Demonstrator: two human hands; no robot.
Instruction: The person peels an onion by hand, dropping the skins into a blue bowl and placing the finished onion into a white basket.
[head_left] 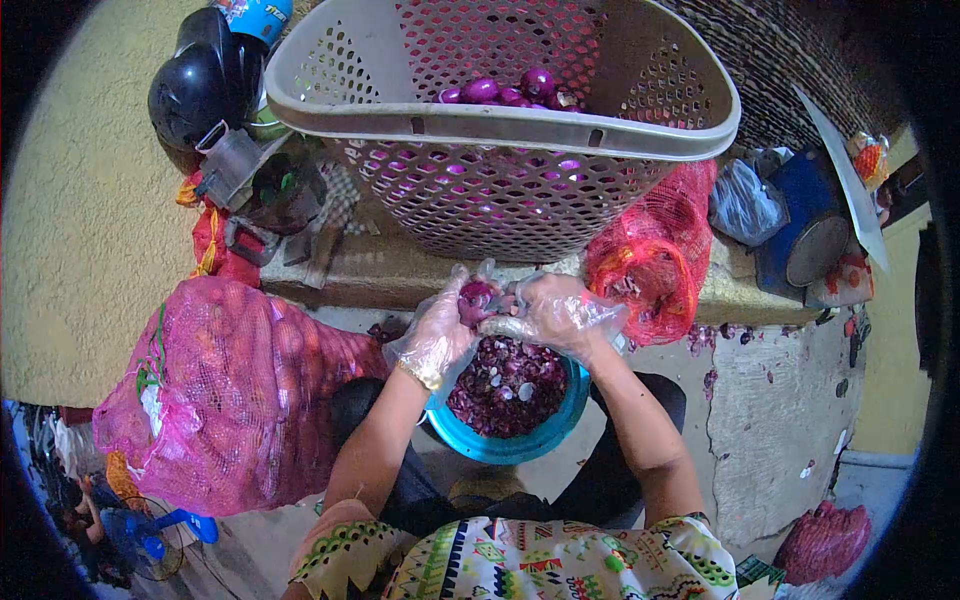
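Observation:
Both my hands wear clear plastic gloves and meet above a blue basin [470,445]. My left hand [440,325] grips a red onion [477,298], its purple side showing between thumb and fingers. Against the onion, my right hand [560,312] is closed with the fingers curled; whatever it may hold is hidden by the fingers and glove. Purple onion skins [505,400] and a few pale scraps fill the basin, which sits between my knees. Just beyond my hands stands a large grey perforated basket [480,125] containing several peeled red onions [537,82].
A bulging pink mesh sack [240,400] of onions leans at my left. Red netting [650,270] lies right of the basket on a low ledge [400,262]. A black helmet [190,105] is at upper left, a blue container [800,225] at right. Another person [85,520] appears at lower left.

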